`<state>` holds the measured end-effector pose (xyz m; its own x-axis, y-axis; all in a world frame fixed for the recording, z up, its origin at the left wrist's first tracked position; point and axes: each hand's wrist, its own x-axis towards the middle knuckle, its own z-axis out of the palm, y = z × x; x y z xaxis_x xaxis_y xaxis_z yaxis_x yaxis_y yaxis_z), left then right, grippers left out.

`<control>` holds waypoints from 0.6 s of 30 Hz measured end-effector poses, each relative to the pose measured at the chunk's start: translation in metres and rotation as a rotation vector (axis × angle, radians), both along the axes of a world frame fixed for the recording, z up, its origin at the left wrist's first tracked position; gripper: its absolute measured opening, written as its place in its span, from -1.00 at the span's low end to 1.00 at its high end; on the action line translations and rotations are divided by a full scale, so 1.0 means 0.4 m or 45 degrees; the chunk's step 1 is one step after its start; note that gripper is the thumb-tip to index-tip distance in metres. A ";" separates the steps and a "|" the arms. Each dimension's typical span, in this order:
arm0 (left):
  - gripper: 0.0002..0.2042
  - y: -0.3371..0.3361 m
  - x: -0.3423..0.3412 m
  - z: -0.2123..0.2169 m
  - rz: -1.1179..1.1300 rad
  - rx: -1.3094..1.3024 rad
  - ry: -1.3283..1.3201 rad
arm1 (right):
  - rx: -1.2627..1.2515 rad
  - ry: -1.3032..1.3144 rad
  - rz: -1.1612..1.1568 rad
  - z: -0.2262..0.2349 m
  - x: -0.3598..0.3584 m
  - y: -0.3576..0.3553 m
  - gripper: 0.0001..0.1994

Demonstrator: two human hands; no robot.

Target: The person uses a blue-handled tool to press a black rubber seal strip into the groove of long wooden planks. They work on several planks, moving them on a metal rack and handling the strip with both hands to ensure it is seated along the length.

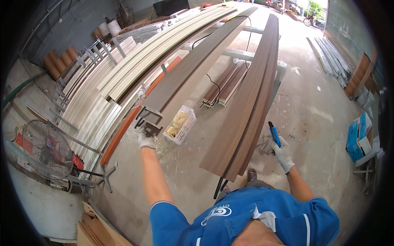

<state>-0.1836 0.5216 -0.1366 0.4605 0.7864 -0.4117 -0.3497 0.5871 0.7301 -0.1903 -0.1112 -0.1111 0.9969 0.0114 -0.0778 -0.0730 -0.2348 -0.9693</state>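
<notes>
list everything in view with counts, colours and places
long boards: at least two, brown, centre
black strip: at least one, black, along the right-hand board
short boards: several, brown, between the long boards
basket: one, white, centre
pieces: several, yellowish, in the basket
beam: one, orange, left of centre
pale boards: many, cream, upper left
rolls: several, brown, upper left
fan: one, dark, far left
cardboard: count unclear, brown, lower left
box: one, blue and white, far right
wrapped bundles: several, silvery, upper right
motorbike: at least one, colour unclear, top right
tool: one, blue and black, right of centre
shirt: one, blue, bottom
left hand: one, white-gloved, left of centre
right hand: one, white-gloved, holding the tool
</notes>
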 end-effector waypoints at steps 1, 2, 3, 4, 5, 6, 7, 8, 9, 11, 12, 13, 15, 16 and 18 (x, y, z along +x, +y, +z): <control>-0.88 -0.032 -0.029 -0.006 -0.104 -0.031 -0.069 | -0.014 -0.011 -0.022 -0.001 0.004 0.000 -0.86; -0.88 -0.066 -0.062 -0.014 -0.199 -0.041 -0.119 | -0.052 0.002 -0.056 -0.001 0.011 0.001 -0.86; -0.87 -0.098 -0.085 -0.020 -0.253 -0.061 -0.095 | -0.005 -0.020 -0.050 -0.001 0.018 0.003 -0.86; -0.87 -0.133 -0.104 -0.026 -0.277 -0.044 -0.137 | 0.019 -0.018 -0.055 -0.001 0.028 0.006 -0.86; -0.86 -0.167 -0.129 -0.032 -0.259 -0.039 -0.103 | 0.025 0.003 -0.079 0.001 0.037 0.010 -0.86; -0.85 -0.195 -0.142 -0.033 -0.225 -0.058 -0.076 | 0.049 -0.032 -0.064 0.000 0.048 0.019 -0.86; -0.85 -0.218 -0.152 -0.029 -0.257 -0.030 -0.070 | 0.057 -0.054 -0.066 0.002 0.057 0.030 -0.86; -0.85 -0.237 -0.161 -0.022 -0.274 -0.021 -0.074 | 0.058 -0.066 -0.070 0.004 0.065 0.040 -0.85; -0.85 -0.251 -0.167 -0.011 -0.278 -0.004 -0.068 | 0.086 -0.079 -0.065 0.008 0.072 0.052 -0.85; -0.76 -0.276 -0.182 0.010 -0.276 -0.002 -0.139 | 0.107 -0.068 -0.084 0.012 0.080 0.076 -0.83; -0.73 -0.283 -0.190 0.019 -0.272 -0.015 -0.172 | 0.166 -0.062 -0.082 0.013 0.082 0.086 -0.83; -0.69 -0.289 -0.202 0.024 -0.220 -0.072 -0.158 | 0.204 -0.045 -0.103 0.013 0.081 0.093 -0.82; -0.63 -0.296 -0.230 0.018 -0.199 -0.080 -0.174 | 0.234 -0.045 -0.119 0.012 0.082 0.095 -0.80; -0.59 -0.301 -0.248 0.003 -0.166 -0.112 -0.193 | 0.224 -0.062 -0.112 0.009 0.083 0.090 -0.79; -0.58 -0.311 -0.299 -0.051 -0.133 -0.041 -0.108 | 0.155 -0.106 -0.120 0.002 0.093 0.069 -0.77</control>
<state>-0.3030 0.3971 -0.1569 0.5731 0.7195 -0.3922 -0.3452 0.6461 0.6807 -0.1532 -0.0835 -0.1104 0.9969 -0.0785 0.0010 -0.0078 -0.1112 -0.9938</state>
